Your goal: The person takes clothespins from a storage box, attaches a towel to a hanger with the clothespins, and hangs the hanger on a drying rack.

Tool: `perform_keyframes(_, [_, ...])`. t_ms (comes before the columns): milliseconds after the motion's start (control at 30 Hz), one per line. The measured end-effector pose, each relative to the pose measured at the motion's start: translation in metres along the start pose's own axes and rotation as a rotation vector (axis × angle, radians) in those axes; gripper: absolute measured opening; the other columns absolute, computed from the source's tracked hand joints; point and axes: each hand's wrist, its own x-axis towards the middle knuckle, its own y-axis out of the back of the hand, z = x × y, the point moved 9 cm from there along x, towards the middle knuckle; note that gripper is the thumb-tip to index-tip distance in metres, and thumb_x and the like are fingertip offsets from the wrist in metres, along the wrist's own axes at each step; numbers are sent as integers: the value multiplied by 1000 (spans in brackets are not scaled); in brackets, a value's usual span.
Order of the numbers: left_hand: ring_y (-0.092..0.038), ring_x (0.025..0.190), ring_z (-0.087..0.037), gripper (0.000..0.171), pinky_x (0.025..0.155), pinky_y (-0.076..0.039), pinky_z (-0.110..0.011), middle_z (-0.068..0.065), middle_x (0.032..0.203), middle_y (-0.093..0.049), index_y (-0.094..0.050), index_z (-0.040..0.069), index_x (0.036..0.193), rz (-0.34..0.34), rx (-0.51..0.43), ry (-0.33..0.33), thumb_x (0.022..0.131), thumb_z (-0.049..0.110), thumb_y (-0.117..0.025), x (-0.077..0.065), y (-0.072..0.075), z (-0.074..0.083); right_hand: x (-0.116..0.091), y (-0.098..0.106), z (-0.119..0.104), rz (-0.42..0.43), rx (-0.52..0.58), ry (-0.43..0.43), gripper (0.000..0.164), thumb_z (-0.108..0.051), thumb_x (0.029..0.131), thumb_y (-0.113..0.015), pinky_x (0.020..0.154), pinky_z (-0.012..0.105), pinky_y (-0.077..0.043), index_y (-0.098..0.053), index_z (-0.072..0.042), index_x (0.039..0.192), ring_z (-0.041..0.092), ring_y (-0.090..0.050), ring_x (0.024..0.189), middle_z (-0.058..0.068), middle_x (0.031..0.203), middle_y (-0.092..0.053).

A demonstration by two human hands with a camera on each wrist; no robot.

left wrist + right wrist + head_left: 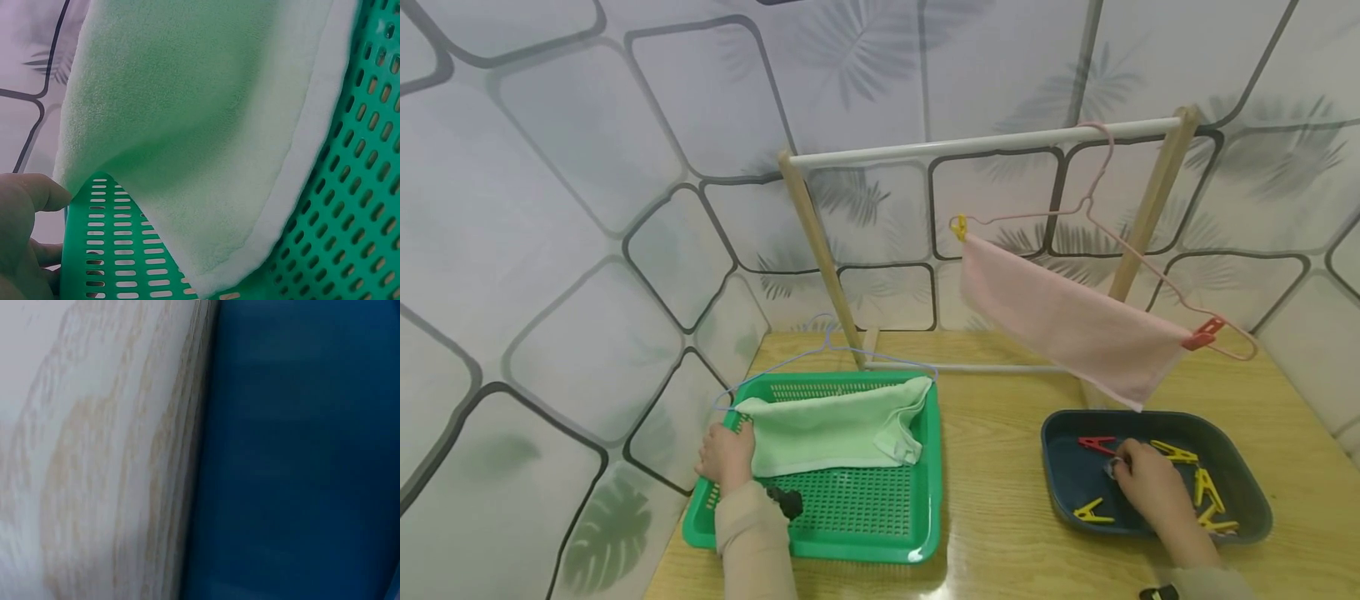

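Observation:
My left hand [727, 454] pinches a corner of a light green towel [827, 433] beside the left end of a blue hanger [827, 343]. In the left wrist view the thumb and a finger [47, 192] meet at the towel's edge. The towel hangs folded from the hanger, within the green basket [928, 500]. Inside a dark blue tray [1060, 492], my right hand [1153, 483] reaches down, its fingertips right at a small pale grey thing [1111, 468]. Around it lie a red clothespin [1097, 444] and several yellow clothespins [1176, 452]. The right wrist view misses the hand.
A rack with a white bar [985, 146] and wooden posts stands at the back. From the bar hangs a pink hanger [1088, 202] carrying a pink towel [1067, 317], pinned by a yellow clothespin [959, 227] and a red clothespin [1204, 333]. A wooden table [992, 467] lies beneath.

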Motion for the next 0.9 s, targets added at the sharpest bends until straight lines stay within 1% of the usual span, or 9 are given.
perform_keyframes(67, [-34,88,-38,50,70,-21,-50,-24,95,-39,-37,-7,103,2,1,-1,78,37,-40,0,0,0,-1,0,0,7,1,-6,4,-4,67,-52,39,28,-28,-49,-2,68,15,-37,48,3,57,-42])
perform_keyframes(267, [-34,88,-38,50,70,-21,-50,-24,95,-39,-37,-7,103,4,3,-6,79,37,-40,-1,1,0,-4,-1,4,-17,6,-36,8,-4,64,-53,38,27,-26,-45,-5,63,15,-35,47,3,57,-40])
perform_keyframes(333, [-34,89,-38,50,70,-21,-50,-24,96,-39,-37,-7,103,4,3,-7,79,37,-39,-1,2,0,-5,-1,5,-16,6,-45,7,-4,64,-53,38,27,-27,-46,-5,64,15,-36,47,3,57,-41])
perform_keyframes(433, [-33,89,-39,50,70,-20,-50,-25,96,-39,-37,-7,103,2,1,-9,79,37,-39,-2,2,0,-6,-1,7,-27,-5,-62,7,-3,65,-52,38,30,-30,-48,-2,70,17,-41,48,5,59,-45])
perform_keyframes(533, [-33,89,-39,50,71,-20,-50,-25,96,-39,-37,-7,103,2,-1,-9,79,36,-39,-2,2,0,-8,-4,8,-86,-45,-88,13,-2,65,-52,39,34,-33,-49,0,77,20,-44,50,8,63,-47])
perform_keyframes(600, [-33,89,-39,50,71,-20,-50,-25,96,-39,-37,-7,103,2,0,-8,79,36,-39,-2,2,0,-9,-7,9,-128,-75,-102,12,-1,65,-52,39,35,-33,-49,0,77,21,-45,50,8,62,-46])
perform_keyframes(767, [-34,88,-38,49,70,-20,-50,-24,95,-39,-37,-7,103,6,4,-8,78,35,-39,-2,2,1,-13,-11,12,-205,-129,-111,4,0,66,-50,38,35,-31,-47,-2,65,20,-42,46,6,55,-43])
perform_keyframes(800, [-34,88,-38,49,70,-20,-50,-24,95,-39,-37,-7,103,5,5,-9,78,36,-39,-2,2,1,-13,-12,13,-218,-130,-115,4,-2,66,-50,38,35,-31,-47,-3,63,20,-43,46,6,56,-44])
perform_keyframes(900, [-34,88,-38,49,70,-20,-50,-24,95,-39,-37,-7,102,6,2,-13,78,35,-39,-2,1,1,-16,-15,16,-258,-111,-124,12,-9,68,-49,37,35,-30,-46,-5,58,20,-42,46,7,56,-44])
